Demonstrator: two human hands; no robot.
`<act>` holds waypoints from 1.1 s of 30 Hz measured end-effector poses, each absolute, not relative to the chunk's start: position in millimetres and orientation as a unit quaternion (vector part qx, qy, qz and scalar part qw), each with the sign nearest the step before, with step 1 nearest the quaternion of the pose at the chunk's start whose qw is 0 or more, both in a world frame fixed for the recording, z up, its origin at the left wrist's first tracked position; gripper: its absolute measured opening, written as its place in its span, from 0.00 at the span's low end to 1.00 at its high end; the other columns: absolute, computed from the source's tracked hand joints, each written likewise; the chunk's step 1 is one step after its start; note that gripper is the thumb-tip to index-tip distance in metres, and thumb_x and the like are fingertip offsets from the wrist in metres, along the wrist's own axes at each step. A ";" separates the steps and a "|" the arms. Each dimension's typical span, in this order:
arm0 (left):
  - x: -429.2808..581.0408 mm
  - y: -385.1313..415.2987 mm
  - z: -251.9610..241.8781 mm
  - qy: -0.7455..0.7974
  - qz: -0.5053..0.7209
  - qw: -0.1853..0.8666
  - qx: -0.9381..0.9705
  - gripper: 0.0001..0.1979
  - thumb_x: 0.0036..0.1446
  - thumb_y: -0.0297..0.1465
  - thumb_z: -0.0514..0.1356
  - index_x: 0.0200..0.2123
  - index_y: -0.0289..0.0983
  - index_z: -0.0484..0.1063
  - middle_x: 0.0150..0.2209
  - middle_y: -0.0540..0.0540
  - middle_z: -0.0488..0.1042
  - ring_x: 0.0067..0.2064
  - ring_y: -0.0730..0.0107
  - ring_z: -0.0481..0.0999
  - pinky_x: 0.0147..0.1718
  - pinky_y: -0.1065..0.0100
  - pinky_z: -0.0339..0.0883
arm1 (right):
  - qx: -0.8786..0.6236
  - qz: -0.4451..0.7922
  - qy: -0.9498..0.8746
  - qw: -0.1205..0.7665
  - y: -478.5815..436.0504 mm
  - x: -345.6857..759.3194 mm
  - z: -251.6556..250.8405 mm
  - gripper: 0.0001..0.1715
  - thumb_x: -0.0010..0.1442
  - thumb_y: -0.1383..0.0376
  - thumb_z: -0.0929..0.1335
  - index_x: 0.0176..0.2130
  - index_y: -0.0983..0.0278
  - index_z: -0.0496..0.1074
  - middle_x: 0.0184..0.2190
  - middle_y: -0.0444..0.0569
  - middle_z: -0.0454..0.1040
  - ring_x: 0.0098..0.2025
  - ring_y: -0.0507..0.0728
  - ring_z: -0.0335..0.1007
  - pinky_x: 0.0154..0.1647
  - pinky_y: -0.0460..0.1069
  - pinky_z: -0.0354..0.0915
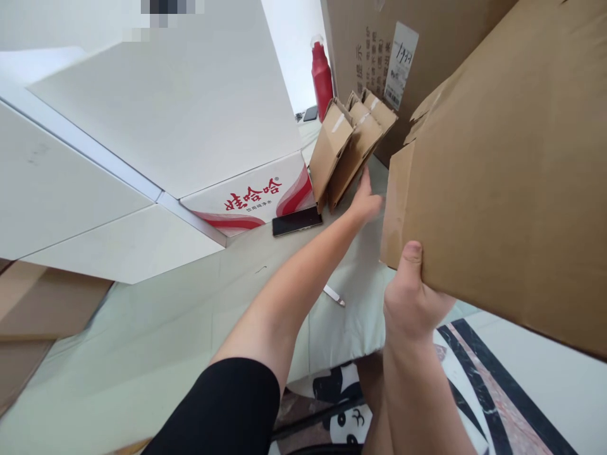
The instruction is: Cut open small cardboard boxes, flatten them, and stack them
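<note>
Right hand (416,300) clamps large carton (512,183), likely supporting it. Left hand (366,203), folded cartons (356,146) just beyond: hold unclear

Matt cardboard forms the big box (507,183); left of it are folded cardboard cartons (355,145) (matt, too) and a glossy-faced phone (296,222).

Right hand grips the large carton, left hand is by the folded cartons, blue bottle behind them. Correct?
No: the bottle is red, not blue, per the head view. The right hand does grip the large carton; the left hand is by the folded cartons.
</note>
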State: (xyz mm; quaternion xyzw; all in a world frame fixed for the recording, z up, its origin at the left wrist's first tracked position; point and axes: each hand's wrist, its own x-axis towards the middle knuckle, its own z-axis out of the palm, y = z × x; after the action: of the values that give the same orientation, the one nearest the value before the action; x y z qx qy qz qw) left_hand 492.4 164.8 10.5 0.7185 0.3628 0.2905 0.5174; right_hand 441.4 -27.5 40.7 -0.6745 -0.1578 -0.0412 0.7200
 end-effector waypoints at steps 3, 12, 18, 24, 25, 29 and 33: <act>486.1 167.3 21.3 0.370 0.284 0.543 0.698 0.52 0.54 0.19 0.56 0.77 0.35 0.32 0.79 0.42 0.37 0.76 0.55 0.53 0.72 0.59 0.53 | -0.686 -0.026 -0.171 0.707 -19.5 449.0 32.0 0.40 0.61 0.42 0.69 0.57 0.72 0.74 0.60 0.68 0.73 0.66 0.72 0.69 0.70 0.70 0.61; 460.5 162.7 48.2 0.407 0.318 0.554 0.653 0.41 0.61 0.26 0.54 0.75 0.37 0.43 0.78 0.45 0.45 0.76 0.60 0.53 0.72 0.60 0.51 | -0.721 0.062 -0.233 0.650 16.0 462.2 6.0 0.40 0.62 0.44 0.63 0.53 0.76 0.74 0.55 0.73 0.76 0.61 0.71 0.74 0.65 0.66 0.66; 447.6 170.1 49.3 0.417 0.330 0.556 0.638 0.37 0.64 0.31 0.51 0.75 0.41 0.45 0.78 0.49 0.45 0.78 0.63 0.47 0.71 0.57 0.53 | -0.718 0.111 -0.313 0.612 31.7 462.0 -2.7 0.30 0.59 0.57 0.64 0.56 0.69 0.71 0.52 0.64 0.77 0.57 0.67 0.74 0.60 0.62 0.69; 437.5 172.6 50.5 0.417 0.343 0.571 0.618 0.35 0.65 0.32 0.50 0.74 0.40 0.48 0.77 0.48 0.49 0.75 0.58 0.55 0.69 0.52 0.57 | -0.759 0.139 -0.351 0.531 26.3 456.4 -6.4 0.28 0.50 0.67 0.66 0.52 0.66 0.73 0.39 0.61 0.74 0.43 0.69 0.73 0.50 0.64 0.70; 436.0 172.2 50.8 0.417 0.340 0.576 0.616 0.34 0.65 0.33 0.49 0.74 0.41 0.48 0.77 0.48 0.49 0.75 0.59 0.56 0.69 0.53 0.57 | -0.765 0.137 -0.349 0.524 26.3 456.1 -6.4 0.27 0.52 0.67 0.65 0.52 0.66 0.73 0.37 0.60 0.73 0.41 0.68 0.73 0.48 0.64 0.70; 430.6 169.5 51.2 0.420 0.330 0.583 0.613 0.32 0.68 0.35 0.46 0.74 0.44 0.48 0.77 0.49 0.47 0.75 0.60 0.56 0.69 0.56 0.58 | -0.765 0.125 -0.339 0.532 38.6 456.2 -8.7 0.25 0.58 0.66 0.63 0.55 0.68 0.66 0.37 0.58 0.75 0.40 0.66 0.73 0.47 0.63 0.69; 428.5 167.0 51.8 0.417 0.324 0.576 0.624 0.32 0.69 0.35 0.47 0.74 0.43 0.48 0.77 0.47 0.48 0.76 0.60 0.54 0.69 0.58 0.57 | -0.734 0.130 -0.358 0.562 59.5 454.4 -18.7 0.30 0.59 0.67 0.61 0.60 0.68 0.62 0.47 0.60 0.75 0.47 0.63 0.74 0.53 0.61 0.70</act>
State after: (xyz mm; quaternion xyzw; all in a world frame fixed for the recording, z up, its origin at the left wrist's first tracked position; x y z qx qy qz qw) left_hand 428.5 167.0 51.8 0.6238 0.4170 0.3236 0.5765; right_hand 454.4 59.5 -18.7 -0.7340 -0.3578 0.1302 0.5625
